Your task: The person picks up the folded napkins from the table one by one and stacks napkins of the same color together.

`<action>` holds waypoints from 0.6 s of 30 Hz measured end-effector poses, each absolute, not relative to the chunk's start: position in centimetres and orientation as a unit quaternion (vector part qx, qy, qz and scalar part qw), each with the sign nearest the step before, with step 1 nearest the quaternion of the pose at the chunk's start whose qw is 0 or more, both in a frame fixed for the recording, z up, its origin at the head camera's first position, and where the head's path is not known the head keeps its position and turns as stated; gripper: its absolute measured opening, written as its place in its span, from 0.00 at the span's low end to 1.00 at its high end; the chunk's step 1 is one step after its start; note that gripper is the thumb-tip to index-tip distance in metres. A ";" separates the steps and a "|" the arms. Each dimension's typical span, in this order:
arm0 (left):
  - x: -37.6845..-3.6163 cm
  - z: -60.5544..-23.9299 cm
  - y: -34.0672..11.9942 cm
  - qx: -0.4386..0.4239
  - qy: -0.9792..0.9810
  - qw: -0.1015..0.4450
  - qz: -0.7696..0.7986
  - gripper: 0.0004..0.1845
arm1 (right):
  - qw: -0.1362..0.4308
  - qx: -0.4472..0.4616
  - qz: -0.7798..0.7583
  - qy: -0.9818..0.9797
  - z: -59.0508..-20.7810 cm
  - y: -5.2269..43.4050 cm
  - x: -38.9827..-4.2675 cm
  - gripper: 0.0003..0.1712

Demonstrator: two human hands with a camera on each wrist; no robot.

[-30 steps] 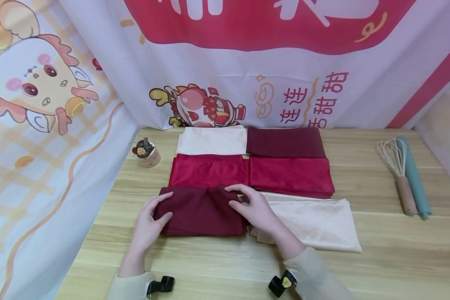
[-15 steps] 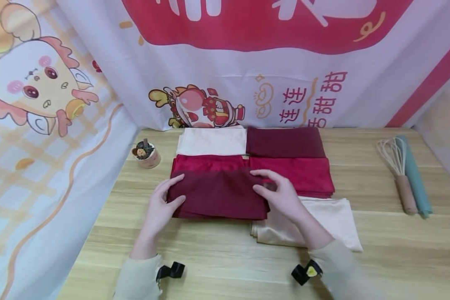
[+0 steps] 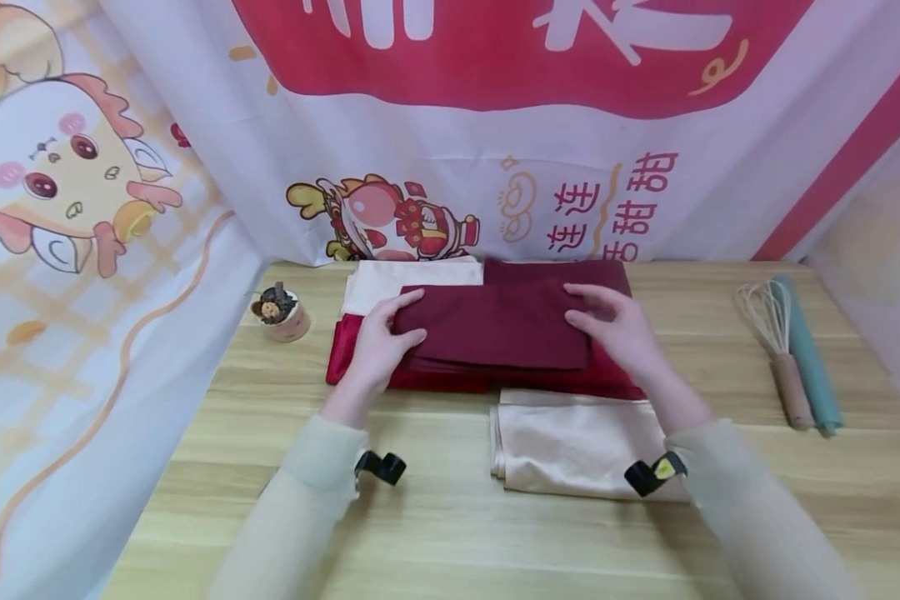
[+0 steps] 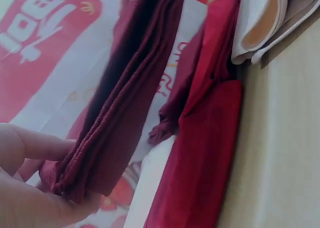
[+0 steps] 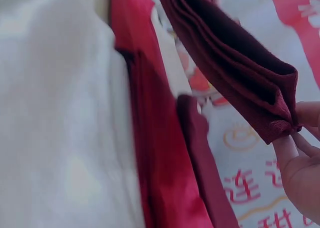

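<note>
Both hands hold a folded dark red cloth above the other cloths.

The left hand (image 3: 378, 346) pinches the left end of the folded dark red cloth (image 3: 495, 325) and the right hand (image 3: 622, 329) pinches its right end, each grip closed on the fabric. The cloth spans between them, lifted over the bright red cloths (image 3: 420, 377) on the bench (image 3: 450, 533), with the cream cloth (image 3: 570, 446) nearer the person and a whisk (image 3: 776, 350) far right.

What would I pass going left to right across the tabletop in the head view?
Small pot → left hand → folded dark red cloth → right hand → whisk → teal tool.
</note>
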State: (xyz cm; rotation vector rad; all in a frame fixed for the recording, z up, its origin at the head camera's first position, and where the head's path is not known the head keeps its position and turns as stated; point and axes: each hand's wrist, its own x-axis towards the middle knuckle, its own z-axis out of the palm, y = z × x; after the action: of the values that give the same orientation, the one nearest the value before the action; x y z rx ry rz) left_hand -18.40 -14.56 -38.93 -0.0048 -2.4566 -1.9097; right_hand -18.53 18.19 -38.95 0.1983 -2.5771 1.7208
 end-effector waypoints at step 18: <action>-30.1 -40.4 -5.0 -0.033 -0.840 0.000 -0.542 0.31 | 0.071 0.007 0.488 -0.870 -39.3 24.7 -26.4 0.24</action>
State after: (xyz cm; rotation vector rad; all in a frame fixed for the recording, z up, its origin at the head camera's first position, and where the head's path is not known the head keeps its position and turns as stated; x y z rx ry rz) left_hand -30.06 -5.04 -40.42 -0.1034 -2.6386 -1.7030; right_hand -26.38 24.71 -39.34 0.0208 -2.6151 1.4670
